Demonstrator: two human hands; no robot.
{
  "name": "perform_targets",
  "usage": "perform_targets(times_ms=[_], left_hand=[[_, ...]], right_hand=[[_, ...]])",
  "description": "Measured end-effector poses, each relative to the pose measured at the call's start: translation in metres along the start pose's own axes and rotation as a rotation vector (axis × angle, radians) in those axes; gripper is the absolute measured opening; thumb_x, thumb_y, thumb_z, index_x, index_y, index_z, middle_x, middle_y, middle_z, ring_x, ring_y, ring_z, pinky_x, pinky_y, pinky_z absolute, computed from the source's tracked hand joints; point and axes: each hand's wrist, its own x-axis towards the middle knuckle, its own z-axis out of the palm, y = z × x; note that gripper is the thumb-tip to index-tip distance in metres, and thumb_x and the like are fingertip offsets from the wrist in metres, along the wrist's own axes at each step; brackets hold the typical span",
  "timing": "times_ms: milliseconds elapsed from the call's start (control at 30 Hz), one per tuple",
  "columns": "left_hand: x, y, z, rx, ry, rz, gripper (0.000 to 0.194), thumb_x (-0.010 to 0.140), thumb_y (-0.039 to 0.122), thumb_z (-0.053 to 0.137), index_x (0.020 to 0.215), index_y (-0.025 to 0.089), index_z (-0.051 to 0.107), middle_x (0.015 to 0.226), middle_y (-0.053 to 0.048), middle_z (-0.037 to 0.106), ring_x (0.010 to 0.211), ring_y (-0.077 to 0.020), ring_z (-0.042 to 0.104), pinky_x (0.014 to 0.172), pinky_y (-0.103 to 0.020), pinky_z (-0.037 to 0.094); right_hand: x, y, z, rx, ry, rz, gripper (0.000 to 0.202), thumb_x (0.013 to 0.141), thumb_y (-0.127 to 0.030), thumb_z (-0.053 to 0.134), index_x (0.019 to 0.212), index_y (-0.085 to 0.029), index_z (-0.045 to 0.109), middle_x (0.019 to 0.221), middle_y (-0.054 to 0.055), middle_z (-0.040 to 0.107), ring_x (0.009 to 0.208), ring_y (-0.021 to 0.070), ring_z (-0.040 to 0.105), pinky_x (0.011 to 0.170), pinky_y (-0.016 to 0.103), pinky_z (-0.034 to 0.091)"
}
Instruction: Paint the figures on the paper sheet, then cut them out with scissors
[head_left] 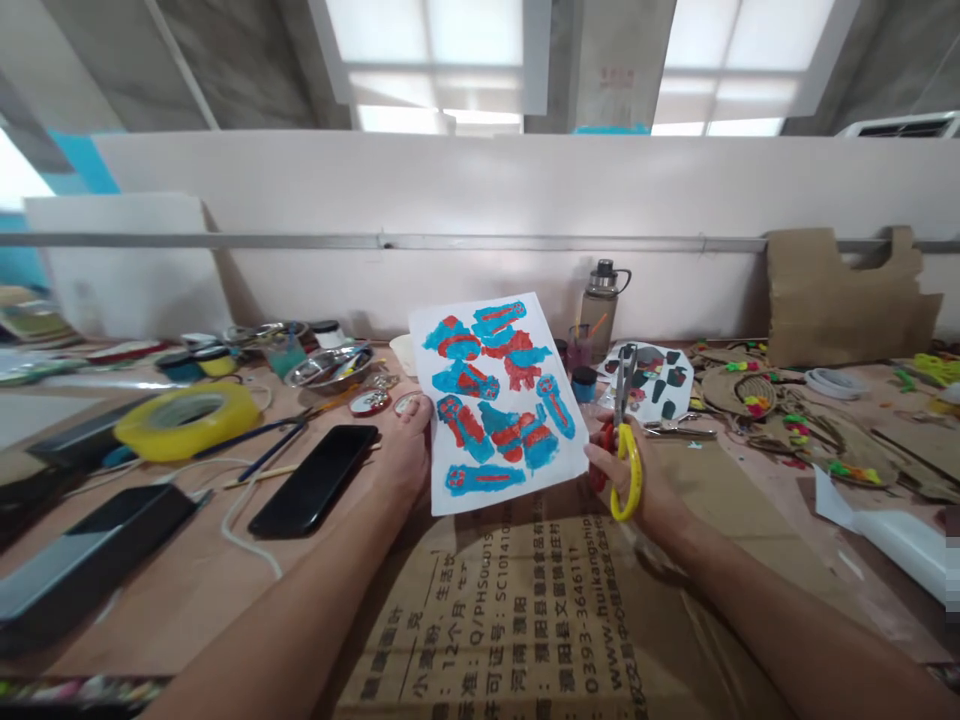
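Note:
A white sheet of paper [427, 400] painted with blue and red shapes is held up, tilted, above a flattened cardboard sheet [480, 620] with printed lettering. My left hand [409, 450] grips the sheet's left edge, its fingers mostly hidden behind the paper. My right hand [637, 480] is closed around scissors [626, 470] with one yellow and one red handle, blades pointing up. The fingertips of that hand also touch the paper's lower right edge.
Left are a black phone [315, 480], a yellow tape roll [187, 420], a dark box [97, 560] and a metal dish [330, 365]. Behind stand a bottle [598, 315] and a second painted sheet [679, 410]. Cut cardboard [840, 300] leans at right near woven pieces [739, 390].

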Motion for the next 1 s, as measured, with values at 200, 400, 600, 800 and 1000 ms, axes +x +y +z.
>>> perform_targets(times_ms=[200, 400, 600, 800, 1000], left_hand=[[-0.014, 0.011, 0.019, -0.097, -0.034, -0.012, 0.012, 0.094, 0.034, 0.08, 0.105, 0.029, 0.076, 0.115, -0.004, 0.088, 0.121, -0.0329, 0.08, 0.1, -0.047, 0.068], [-0.024, 0.025, 0.026, -0.092, -0.151, -0.158, 0.026, 0.098, 0.045, 0.073, 0.111, 0.024, 0.081, 0.117, -0.009, 0.087, 0.125, -0.0346, 0.079, 0.102, -0.049, 0.068], [-0.022, 0.022, 0.028, -0.1, -0.101, -0.114, 0.019, 0.103, 0.04, 0.068, 0.103, 0.025, 0.08, 0.118, -0.007, 0.087, 0.121, -0.0317, 0.08, 0.099, -0.044, 0.069], [-0.018, 0.023, 0.023, -0.055, -0.084, -0.074, 0.019, 0.103, 0.041, 0.071, 0.106, 0.025, 0.08, 0.116, -0.008, 0.088, 0.117, -0.0282, 0.082, 0.092, -0.035, 0.07], [-0.013, 0.018, 0.017, -0.106, -0.044, -0.096, 0.021, 0.107, 0.035, 0.066, 0.115, 0.024, 0.081, 0.114, -0.007, 0.088, 0.116, -0.0278, 0.082, 0.09, -0.036, 0.07]], right_hand=[[0.0, -0.011, 0.002, -0.093, -0.038, -0.062, 0.04, 0.078, -0.035, 0.088, 0.108, -0.029, 0.063, 0.09, 0.0, 0.069, 0.068, 0.0171, 0.06, 0.057, 0.029, 0.054], [0.007, -0.007, -0.001, -0.106, 0.04, -0.116, 0.048, 0.071, -0.03, 0.092, 0.11, -0.029, 0.064, 0.087, 0.0, 0.07, 0.073, 0.0209, 0.067, 0.056, 0.029, 0.055], [0.007, -0.003, -0.004, -0.118, 0.037, -0.175, 0.043, 0.076, -0.03, 0.09, 0.111, -0.034, 0.066, 0.086, -0.002, 0.067, 0.071, 0.0193, 0.064, 0.061, 0.031, 0.058], [0.011, -0.003, -0.01, -0.229, 0.103, -0.253, 0.04, 0.076, -0.029, 0.092, 0.109, -0.034, 0.071, 0.089, 0.0, 0.065, 0.075, 0.0199, 0.062, 0.068, 0.034, 0.059], [0.014, -0.007, -0.014, -0.209, 0.093, -0.259, 0.037, 0.076, -0.029, 0.09, 0.107, -0.034, 0.071, 0.09, -0.001, 0.065, 0.08, 0.0202, 0.064, 0.076, 0.035, 0.06]])
